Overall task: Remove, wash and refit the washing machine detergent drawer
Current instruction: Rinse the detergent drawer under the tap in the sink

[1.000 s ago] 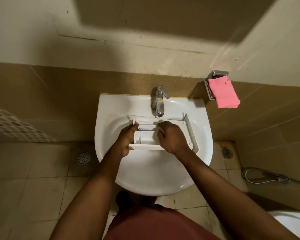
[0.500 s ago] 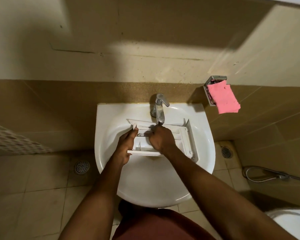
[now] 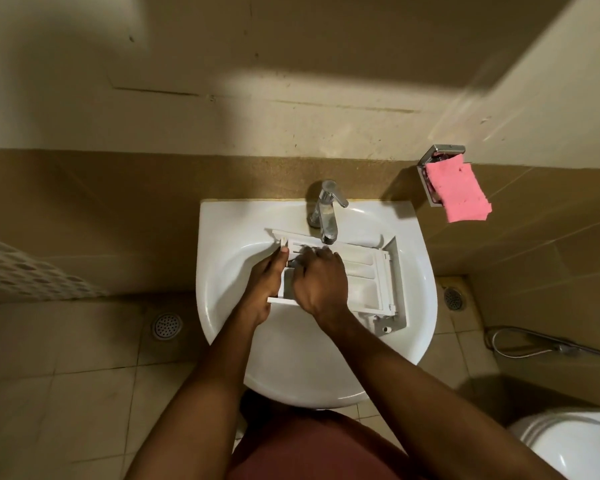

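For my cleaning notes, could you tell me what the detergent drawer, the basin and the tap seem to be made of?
Detergent drawer: matte white plastic, judging by its thin moulded ribs. Basin: probably glazed white ceramic, given its thick, glossy rim. Tap: polished metal, likely chrome-plated, with mirror-like reflections.

No text, label, brand or number can be read on anything in view.

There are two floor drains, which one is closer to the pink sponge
The floor drain right of the sink, below the pink sponge; the other drain lies left of the sink.
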